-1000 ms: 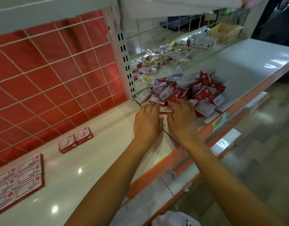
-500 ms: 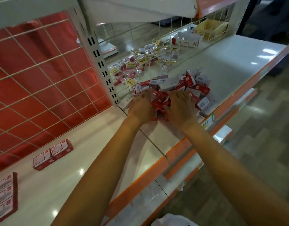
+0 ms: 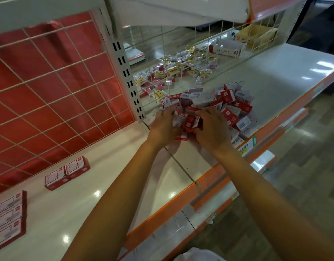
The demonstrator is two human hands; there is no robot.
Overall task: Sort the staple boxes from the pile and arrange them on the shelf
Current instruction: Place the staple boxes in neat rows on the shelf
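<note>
Both hands are buried in the near edge of the pile of staple boxes (image 3: 224,102). It sits in the right-hand bay of the shelf (image 3: 271,72), not far back from the orange front lip (image 3: 162,211). The left hand (image 3: 163,127) and right hand (image 3: 212,129) face each other with fingers (image 3: 206,114) curled in, squeezing a clump of red-and-white boxes (image 3: 190,122) between them. It looks like a scoop-a-bunch grab, not one box at a time. I honestly can't tell how many boxes are properly held and how many are just leaning on the palms.

What I'd worry about:

- These little cartons are slick and jumbled at all angles, so a two-handed squeeze can let the middle ones squirt out on the lift. One loose box (image 3: 181,138) is already lying just under the clump.
- The front of the pile is close to the lip, so anything that slides off probably goes over the edge and down.
- Pulling boxes from the bottom of the heap could make the rest slump forward.
- Squeeze too hard and the thin card gets dented or a flap pops open.
- The tidy boxes are over in the left bay, a pair of boxes (image 3: 67,172) and a block of boxes (image 3: 9,217) at the far left. Dumping a messy handful nearby could knock them crooked.
</note>
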